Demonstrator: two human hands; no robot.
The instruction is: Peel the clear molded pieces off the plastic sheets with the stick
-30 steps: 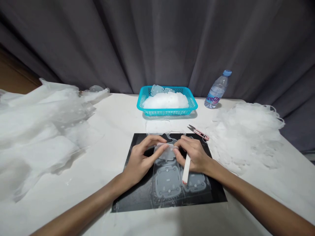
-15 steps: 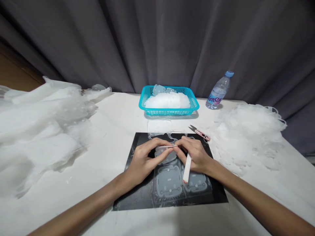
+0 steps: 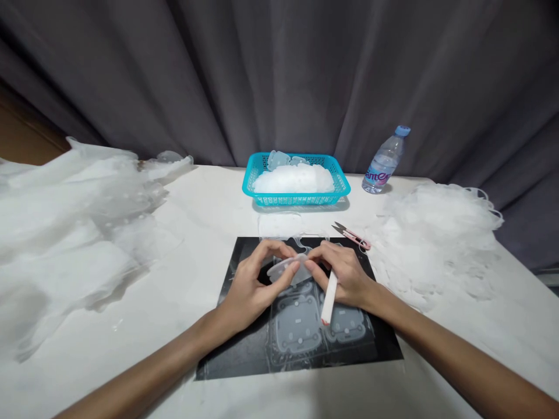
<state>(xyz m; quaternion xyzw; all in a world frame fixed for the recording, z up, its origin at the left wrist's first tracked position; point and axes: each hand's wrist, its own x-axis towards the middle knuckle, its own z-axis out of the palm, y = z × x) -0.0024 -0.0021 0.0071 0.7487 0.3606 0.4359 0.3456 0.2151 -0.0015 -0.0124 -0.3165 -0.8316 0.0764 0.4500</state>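
Note:
Above a black mat [image 3: 236, 349], my left hand [image 3: 257, 285] pinches a small translucent plastic piece [image 3: 286, 269] between thumb and fingers. The fingertips of my right hand [image 3: 343, 270] meet the right edge of the same piece. A white stick-like handle with a reddish end [image 3: 329, 299] is also held in my right hand and points down toward me; its other end is hidden by the fingers. Beneath the hands, a clear moulded sheet [image 3: 298, 323] with rounded-square shapes lies on the mat.
A turquoise basket [image 3: 301, 201] of white pieces stands at the back, with a water bottle [image 3: 384, 163] to its right. Pink-handled thread snips [image 3: 351, 235] lie beyond the mat. Piles of translucent sheets [image 3: 74, 233] and scraps [image 3: 437, 238] flank the work area.
The plastic piece has turned from nearly edge-on to showing more of its face. My left fingers have shifted slightly along it; the right hand still keeps the white handle.

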